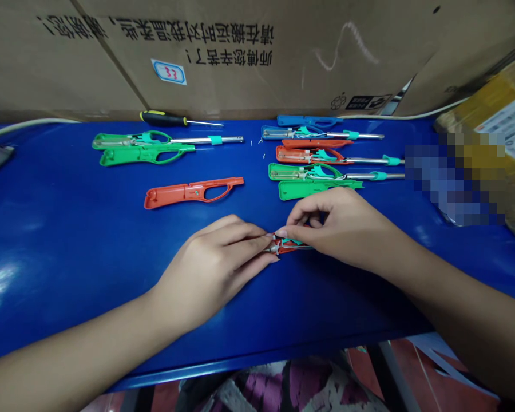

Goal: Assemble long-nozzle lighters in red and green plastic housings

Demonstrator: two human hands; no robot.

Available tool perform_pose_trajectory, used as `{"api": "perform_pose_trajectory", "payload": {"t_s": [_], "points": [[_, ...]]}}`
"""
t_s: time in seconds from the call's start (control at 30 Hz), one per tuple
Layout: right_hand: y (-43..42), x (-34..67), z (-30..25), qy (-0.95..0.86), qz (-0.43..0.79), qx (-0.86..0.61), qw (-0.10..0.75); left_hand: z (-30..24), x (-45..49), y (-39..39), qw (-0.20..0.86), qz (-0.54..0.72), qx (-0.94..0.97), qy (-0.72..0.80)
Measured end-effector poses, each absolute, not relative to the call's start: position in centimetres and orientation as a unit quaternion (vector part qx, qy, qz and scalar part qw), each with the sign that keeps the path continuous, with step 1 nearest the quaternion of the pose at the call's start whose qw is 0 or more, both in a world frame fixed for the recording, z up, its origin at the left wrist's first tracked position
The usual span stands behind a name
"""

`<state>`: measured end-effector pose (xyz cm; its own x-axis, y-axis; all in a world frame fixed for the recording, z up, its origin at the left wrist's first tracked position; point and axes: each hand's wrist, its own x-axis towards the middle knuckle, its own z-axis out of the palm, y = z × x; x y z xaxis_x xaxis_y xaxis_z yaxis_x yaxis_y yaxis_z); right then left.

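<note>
Both my hands meet over the blue table (68,240) near its front edge. My left hand (217,263) lies low, its fingers pinched together on the end of a red lighter body (283,246) with a teal part inside. My right hand (339,223) is curled over the same red lighter body from the right, thumb and fingertips pressing on it. Most of the piece is hidden under my fingers. A loose red shell half (193,192) lies just beyond my left hand.
Green lighter halves (146,147) lie at the back left, beside a black and yellow screwdriver (171,119). Blue, red and green lighter assemblies (321,157) with metal tubes are stacked at the back right. Cardboard boxes (249,51) stand behind. A yellow parcel (493,143) sits far right.
</note>
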<state>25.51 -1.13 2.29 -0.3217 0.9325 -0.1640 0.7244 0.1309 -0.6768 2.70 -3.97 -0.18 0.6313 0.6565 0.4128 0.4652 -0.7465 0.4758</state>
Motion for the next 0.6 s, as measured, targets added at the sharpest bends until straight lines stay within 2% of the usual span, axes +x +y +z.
{"api": "perform_pose_trajectory", "payload": {"t_s": [0.13, 0.37, 0.6], "points": [[-0.9, 25.6, 2.2, -0.723, 0.362, -0.568, 0.154, -0.1, 2.8, -4.0, 0.164, 0.289, 0.888, 0.317], [-0.4, 25.5, 3.0, -0.710, 0.426, -0.550, 0.110, -0.2, 2.9, -4.2, 0.163, 0.289, 0.886, 0.323], [0.1, 25.4, 3.6, -0.709, 0.433, -0.550, 0.084, -0.4, 2.9, -4.3, 0.160, 0.294, 0.890, 0.309]]}}
